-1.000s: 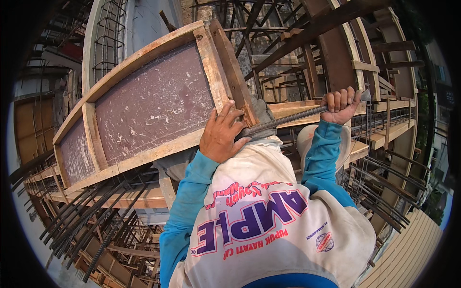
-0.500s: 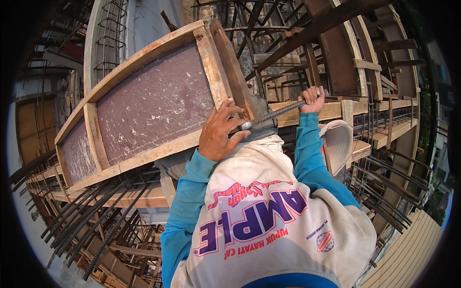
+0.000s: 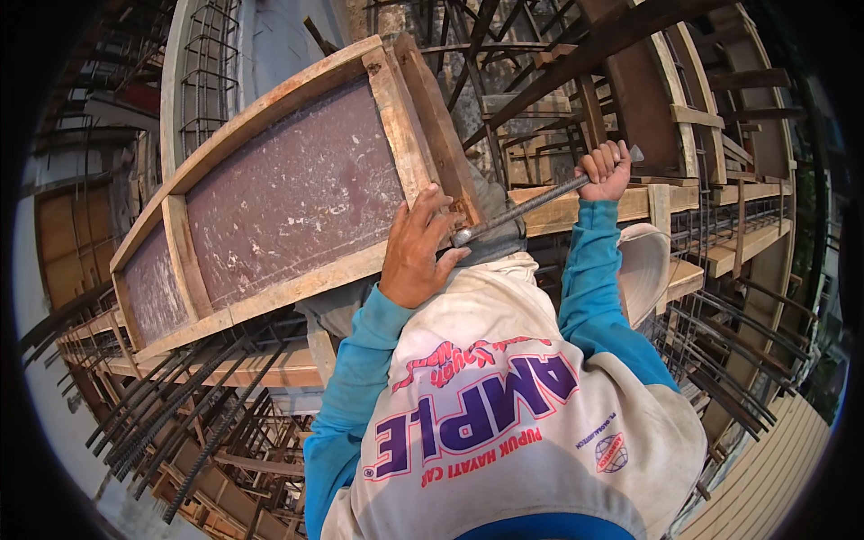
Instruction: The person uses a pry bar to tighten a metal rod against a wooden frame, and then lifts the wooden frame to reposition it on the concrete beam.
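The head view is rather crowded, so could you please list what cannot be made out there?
In the head view:
- ribbed steel bar: the gripped stretch, covered by the right hand
- wooden frame: the patch beneath the left hand
- pale rounded object: part, behind the right sleeve

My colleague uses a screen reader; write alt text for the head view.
A person's right hand grips one end of a ribbed metal bar; the other is beside the left hand, at the corner of a wood-framed brown panel.

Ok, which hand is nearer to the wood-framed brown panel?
Left: the left hand is on the panel at its right end; the right hand is apart, further right, gripping the ribbed bar.
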Demonstrator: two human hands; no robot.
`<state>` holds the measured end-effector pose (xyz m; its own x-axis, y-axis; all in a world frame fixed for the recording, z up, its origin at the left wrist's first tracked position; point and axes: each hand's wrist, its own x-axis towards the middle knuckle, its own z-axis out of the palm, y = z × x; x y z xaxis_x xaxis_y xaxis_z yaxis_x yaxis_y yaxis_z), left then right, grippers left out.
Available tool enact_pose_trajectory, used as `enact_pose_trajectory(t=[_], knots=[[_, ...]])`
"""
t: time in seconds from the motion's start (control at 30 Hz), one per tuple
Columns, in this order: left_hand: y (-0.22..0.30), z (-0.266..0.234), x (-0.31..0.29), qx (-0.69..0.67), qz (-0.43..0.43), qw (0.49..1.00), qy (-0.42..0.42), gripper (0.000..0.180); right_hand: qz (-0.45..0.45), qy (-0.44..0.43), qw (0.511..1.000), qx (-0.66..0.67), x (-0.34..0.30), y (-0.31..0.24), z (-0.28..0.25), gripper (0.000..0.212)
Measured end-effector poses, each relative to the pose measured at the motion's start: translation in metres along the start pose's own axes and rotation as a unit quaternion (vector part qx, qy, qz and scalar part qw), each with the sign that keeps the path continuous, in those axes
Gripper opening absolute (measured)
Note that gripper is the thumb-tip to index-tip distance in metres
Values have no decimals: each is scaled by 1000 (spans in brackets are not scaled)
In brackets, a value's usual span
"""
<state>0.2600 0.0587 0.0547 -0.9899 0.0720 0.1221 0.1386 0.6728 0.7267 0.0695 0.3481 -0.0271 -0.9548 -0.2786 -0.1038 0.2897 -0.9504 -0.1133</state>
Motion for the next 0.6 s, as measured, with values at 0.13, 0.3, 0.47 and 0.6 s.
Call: enact_pose_trajectory(t=[0.13,0.3,0.47,0.6], knots=[[-3,2,1,-6,12,1000,-20,36,5,-2,999,44,5,8,-27,35],[2,5,4,1,-11,1000,-14,32,-17,-28,999,43,-1,3,-23,35],[5,3,6,23,-28,999,-20,30,-33,-31,999,-14,-15,-3,3,34],[4,4,6,36,-23,999,-25,30,-49,-10,998,-40,-20,-7,14,33]])
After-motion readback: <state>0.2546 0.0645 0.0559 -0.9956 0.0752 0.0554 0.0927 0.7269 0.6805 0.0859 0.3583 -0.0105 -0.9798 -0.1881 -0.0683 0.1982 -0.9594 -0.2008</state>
